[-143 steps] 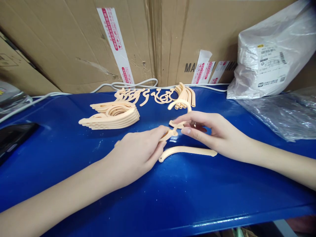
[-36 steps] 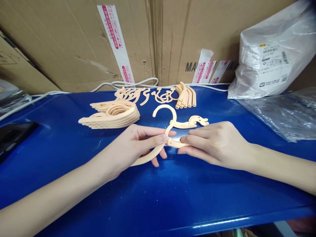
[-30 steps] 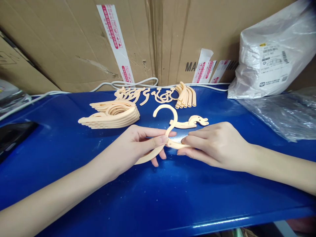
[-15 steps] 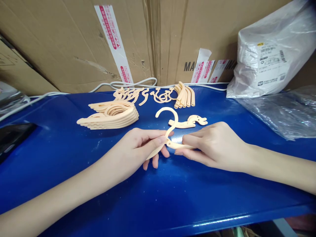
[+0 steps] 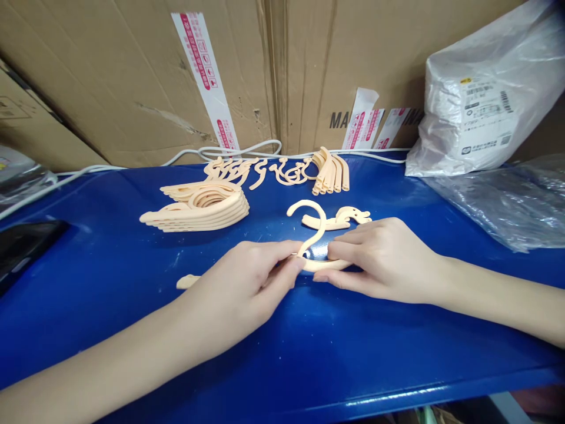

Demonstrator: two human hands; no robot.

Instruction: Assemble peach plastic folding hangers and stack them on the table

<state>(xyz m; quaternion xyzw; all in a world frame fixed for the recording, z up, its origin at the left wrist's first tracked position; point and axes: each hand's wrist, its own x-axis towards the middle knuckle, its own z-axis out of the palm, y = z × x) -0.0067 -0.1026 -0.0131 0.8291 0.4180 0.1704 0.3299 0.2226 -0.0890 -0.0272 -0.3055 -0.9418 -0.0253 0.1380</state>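
A cream plastic folding hanger (image 5: 321, 266) lies low over the blue table between my hands, its curved hook rising toward the back. My left hand (image 5: 247, 282) is closed, thumb and fingers pinching the base of the hook. My right hand (image 5: 386, 259) grips the hanger's right arm, most of which its fingers cover. From behind my left wrist pokes a cream tip (image 5: 188, 281); whether it belongs to the same hanger is hidden. Just beyond my right hand lie a few loose cream hanger parts (image 5: 324, 223).
A stack of cream hangers (image 5: 198, 219) sits at left of centre. Loose hooks (image 5: 229, 171) and a bundle of curved arms (image 5: 331, 174) line the back. Behind are a white cable (image 5: 180, 154) and cardboard boxes (image 5: 132, 76). A wrapped parcel (image 5: 477, 100) stands right; a black phone-like object (image 5: 33, 247) lies left.
My left hand has turned over and its fingers have drawn together at the hook's base. The hook has shifted slightly right and nearer. A cream tip now shows behind my left wrist.
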